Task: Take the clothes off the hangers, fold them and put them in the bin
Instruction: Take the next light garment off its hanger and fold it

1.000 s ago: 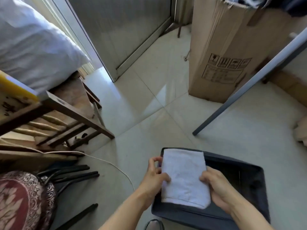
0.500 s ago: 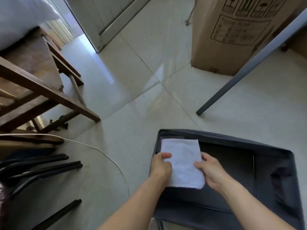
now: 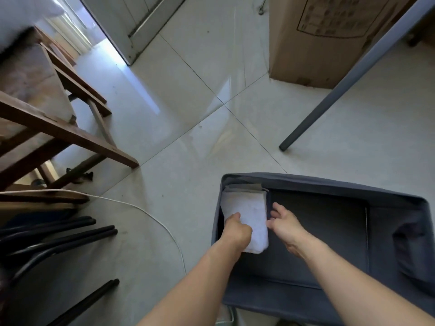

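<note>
Releasing unevenly can spring the fold open: if one side drops first, the folded white garment [image 3: 247, 211] slumps against the bin [image 3: 329, 184] wall. Your left hand [image 3: 236, 228] grips its near left edge. Your right hand [image 3: 286, 223] curls at the right edge; a pinch cannot be confirmed. The garment lies between your fingers [image 3: 275, 206], inside the bin.
</note>
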`<state>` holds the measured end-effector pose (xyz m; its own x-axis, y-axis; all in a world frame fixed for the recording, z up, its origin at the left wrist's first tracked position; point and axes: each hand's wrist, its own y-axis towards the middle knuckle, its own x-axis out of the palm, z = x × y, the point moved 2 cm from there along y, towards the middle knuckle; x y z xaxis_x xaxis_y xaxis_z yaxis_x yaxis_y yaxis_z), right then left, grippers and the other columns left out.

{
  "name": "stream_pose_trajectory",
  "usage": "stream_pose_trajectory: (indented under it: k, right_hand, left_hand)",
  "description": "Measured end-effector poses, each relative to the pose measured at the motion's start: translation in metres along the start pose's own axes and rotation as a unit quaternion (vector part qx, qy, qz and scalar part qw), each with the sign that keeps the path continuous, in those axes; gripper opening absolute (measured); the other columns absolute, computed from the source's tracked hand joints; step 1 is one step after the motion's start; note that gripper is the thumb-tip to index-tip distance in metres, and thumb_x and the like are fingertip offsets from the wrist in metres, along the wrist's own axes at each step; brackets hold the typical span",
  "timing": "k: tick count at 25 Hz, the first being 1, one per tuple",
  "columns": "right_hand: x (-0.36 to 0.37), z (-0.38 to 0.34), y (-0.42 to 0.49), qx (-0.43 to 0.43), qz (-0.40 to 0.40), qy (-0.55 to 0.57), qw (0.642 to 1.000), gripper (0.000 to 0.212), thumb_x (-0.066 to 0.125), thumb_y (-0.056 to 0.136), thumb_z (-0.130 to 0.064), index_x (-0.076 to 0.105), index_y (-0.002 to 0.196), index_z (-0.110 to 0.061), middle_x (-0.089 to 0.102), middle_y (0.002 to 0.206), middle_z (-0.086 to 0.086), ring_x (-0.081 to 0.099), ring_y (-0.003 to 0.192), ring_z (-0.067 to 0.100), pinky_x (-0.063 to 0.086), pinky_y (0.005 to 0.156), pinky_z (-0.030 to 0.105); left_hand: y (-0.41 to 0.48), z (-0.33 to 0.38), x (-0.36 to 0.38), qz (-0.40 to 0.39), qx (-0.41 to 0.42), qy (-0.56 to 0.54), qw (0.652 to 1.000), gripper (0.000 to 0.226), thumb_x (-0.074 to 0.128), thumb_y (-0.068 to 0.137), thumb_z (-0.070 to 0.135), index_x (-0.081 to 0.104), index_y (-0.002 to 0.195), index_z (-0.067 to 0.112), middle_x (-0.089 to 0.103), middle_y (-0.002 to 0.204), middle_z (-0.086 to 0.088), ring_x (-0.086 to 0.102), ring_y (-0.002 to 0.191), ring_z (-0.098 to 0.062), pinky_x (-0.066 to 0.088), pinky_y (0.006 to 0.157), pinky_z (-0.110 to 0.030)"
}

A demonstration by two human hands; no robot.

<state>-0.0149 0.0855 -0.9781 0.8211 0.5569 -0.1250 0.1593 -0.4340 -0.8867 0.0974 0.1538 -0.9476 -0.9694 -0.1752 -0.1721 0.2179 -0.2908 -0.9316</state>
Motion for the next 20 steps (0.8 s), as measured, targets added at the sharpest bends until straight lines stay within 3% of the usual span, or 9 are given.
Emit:
stream_pose_trajectory:
  k: [3, 8, 10, 12, 16, 20]
  right_hand:
    - [-0.011, -0.015, -0.025, -0.004, 0.028, 0.024, 0.999, 0.064, 0.045, 0.093, 0.009, 0.030, 0.151, -0.013, 0.041, 0.150, 0.012, 0.042, 0.136, 0.026, 0.036, 0.112, 0.039]
    - [-0.024, -0.061, -0.099, -0.029, 0.031, 0.103, 0.994, 0.053, 0.047, 0.092, 0.009, 0.043, 0.142, -0.007, 0.059, 0.128, 0.013, 0.057, 0.116, 0.024, 0.049, 0.096, 0.034]
    - [-0.030, -0.081, -0.131, -0.060, 0.026, 0.109, 0.992, 0.049, 0.048, 0.094, 0.004, 0.045, 0.141, -0.009, 0.060, 0.125, 0.012, 0.059, 0.113, 0.023, 0.050, 0.097, 0.035]
    - [-0.039, -0.103, -0.171, -0.093, 0.025, 0.118, 0.988, 0.044, 0.048, 0.096, -0.001, 0.047, 0.139, -0.009, 0.062, 0.115, 0.008, 0.062, 0.108, 0.020, 0.052, 0.094, 0.034]
    - [-0.062, -0.141, -0.255, -0.133, 0.029, 0.146, 0.980, 0.035, 0.049, 0.098, -0.004, 0.052, 0.132, -0.010, 0.065, 0.109, 0.006, 0.066, 0.102, 0.021, 0.055, 0.089, 0.034]
    - [-0.093, -0.172, -0.340, -0.171, 0.051, 0.168, 0.969, 0.030, 0.047, 0.098, -0.004, 0.055, 0.126, -0.010, 0.067, 0.107, 0.010, 0.068, 0.098, 0.024, 0.056, 0.082, 0.033]
  left_hand:
    - [-0.028, 0.017, -0.006, -0.009, 0.000, -0.007, 1.000, 0.053, 0.043, 0.101, 0.010, 0.029, 0.151, 0.020, 0.034, 0.154, -0.006, 0.037, 0.138, -0.022, 0.032, 0.101, -0.023]
    - [-0.091, 0.053, -0.014, -0.013, 0.022, -0.054, 0.998, 0.048, 0.046, 0.100, 0.012, 0.038, 0.147, 0.020, 0.040, 0.151, 0.000, 0.043, 0.133, -0.021, 0.036, 0.113, -0.039]
    - [-0.122, 0.073, -0.019, -0.013, 0.042, -0.080, 0.996, 0.048, 0.047, 0.100, 0.012, 0.040, 0.147, 0.018, 0.043, 0.150, -0.001, 0.048, 0.120, -0.019, 0.040, 0.109, -0.036]
    - [-0.163, 0.094, -0.027, -0.014, 0.061, -0.111, 0.992, 0.046, 0.048, 0.100, 0.012, 0.042, 0.145, 0.015, 0.046, 0.146, -0.004, 0.049, 0.122, -0.019, 0.046, 0.098, -0.032]
    - [-0.240, 0.130, -0.039, -0.027, 0.100, -0.157, 0.982, 0.039, 0.052, 0.098, 0.014, 0.051, 0.137, 0.013, 0.058, 0.130, -0.011, 0.054, 0.121, -0.021, 0.050, 0.085, -0.031]
    - [-0.337, 0.166, -0.039, -0.062, 0.147, -0.169, 0.973, 0.032, 0.052, 0.097, 0.012, 0.055, 0.129, 0.014, 0.069, 0.108, -0.006, 0.067, 0.101, -0.018, 0.052, 0.079, -0.029]
